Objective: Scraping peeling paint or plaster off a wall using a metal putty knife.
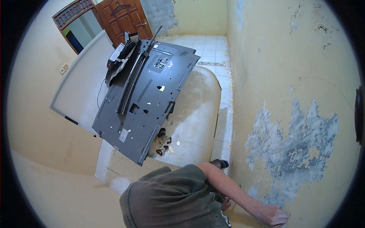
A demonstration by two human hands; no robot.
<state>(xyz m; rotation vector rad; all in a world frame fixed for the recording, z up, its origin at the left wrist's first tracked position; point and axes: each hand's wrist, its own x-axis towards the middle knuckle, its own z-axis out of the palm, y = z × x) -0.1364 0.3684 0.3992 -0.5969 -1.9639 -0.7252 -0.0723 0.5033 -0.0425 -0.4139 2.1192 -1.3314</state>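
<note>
My left arm reaches across toward the yellow painted wall (256,71) on the right. At its end, my left hand (272,215) has its fingers curled close to the wall surface, below a large peeled patch (296,151) of bare grey plaster. Whether anything is inside those fingers is hidden. Only a small part of my right hand (226,203) shows, between the left forearm and the dark green T-shirt (171,196); its fingers are mostly hidden. A dark shoe (220,163) shows on the floor beyond the arm.
A large dark panel (154,85), bearing metal rails (132,81) and a black bag (124,57), rests over a pale mattress-like slab (196,114). Crumpled cloth (163,141) lies there. A white board (82,82) leans behind. Paint flakes line the tiled floor (211,47). A wooden door (125,18) stands beyond.
</note>
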